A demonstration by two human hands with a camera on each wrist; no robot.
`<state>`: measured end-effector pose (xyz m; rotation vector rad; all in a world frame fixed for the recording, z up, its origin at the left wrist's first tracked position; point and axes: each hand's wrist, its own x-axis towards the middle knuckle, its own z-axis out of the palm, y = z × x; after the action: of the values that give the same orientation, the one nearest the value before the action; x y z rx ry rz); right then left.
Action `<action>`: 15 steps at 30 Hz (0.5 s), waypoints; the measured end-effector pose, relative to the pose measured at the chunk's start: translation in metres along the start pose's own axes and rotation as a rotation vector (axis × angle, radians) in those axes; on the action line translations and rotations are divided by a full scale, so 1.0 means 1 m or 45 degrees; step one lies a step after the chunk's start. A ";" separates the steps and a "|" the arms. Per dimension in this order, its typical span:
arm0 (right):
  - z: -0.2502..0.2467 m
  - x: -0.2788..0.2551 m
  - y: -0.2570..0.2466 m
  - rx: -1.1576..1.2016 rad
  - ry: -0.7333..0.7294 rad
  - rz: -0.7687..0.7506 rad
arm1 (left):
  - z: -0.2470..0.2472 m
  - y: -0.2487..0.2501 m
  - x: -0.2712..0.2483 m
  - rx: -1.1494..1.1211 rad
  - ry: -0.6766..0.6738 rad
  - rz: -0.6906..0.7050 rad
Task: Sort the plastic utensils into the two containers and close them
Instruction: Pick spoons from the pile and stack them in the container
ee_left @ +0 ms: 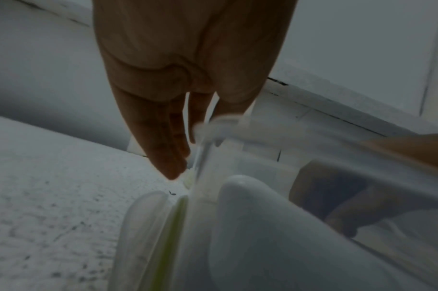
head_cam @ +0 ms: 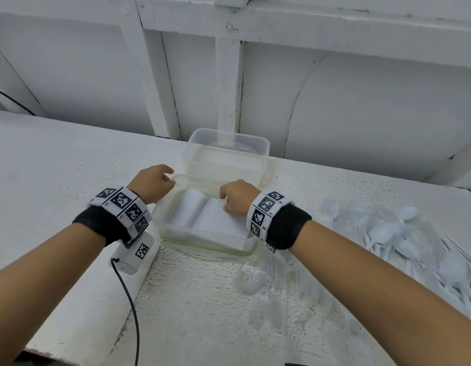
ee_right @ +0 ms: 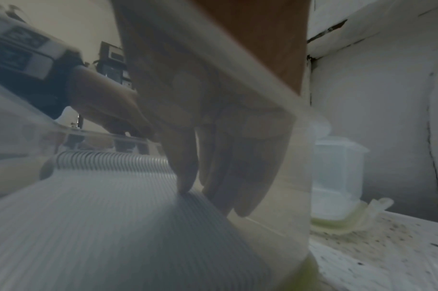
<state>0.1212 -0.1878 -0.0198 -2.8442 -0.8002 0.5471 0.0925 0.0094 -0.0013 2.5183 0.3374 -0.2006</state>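
Note:
A clear near container [head_cam: 208, 245] with a green-edged base holds a tight stack of white utensils [head_cam: 216, 220] laid on their sides. My right hand [head_cam: 229, 200] reaches inside it, and its straight fingers [ee_right: 185, 177] press on the stack [ee_right: 113, 216]. My left hand [head_cam: 168, 178] grips the container's far left corner; its fingers [ee_left: 168, 157] run down outside the wall below the rim [ee_left: 228, 122]. Just behind stands a second clear container [head_cam: 226, 151], open, with no utensils visible in it; the right wrist view shows this far container [ee_right: 337, 177] too.
A loose heap of white spoons [head_cam: 387, 231] lies at the right of the white table. Clear forks [head_cam: 255, 281] are scattered in front of the near container. A black cable [head_cam: 128, 299] hangs from my left wrist camera. A white wall rises close behind.

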 end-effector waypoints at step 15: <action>-0.019 -0.059 0.017 0.132 0.303 -0.052 | -0.002 0.001 -0.020 0.014 0.013 -0.009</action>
<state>0.0901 -0.2339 0.0120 -2.7229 -0.7614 0.2309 0.0738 0.0054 0.0052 2.5298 0.3505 -0.1933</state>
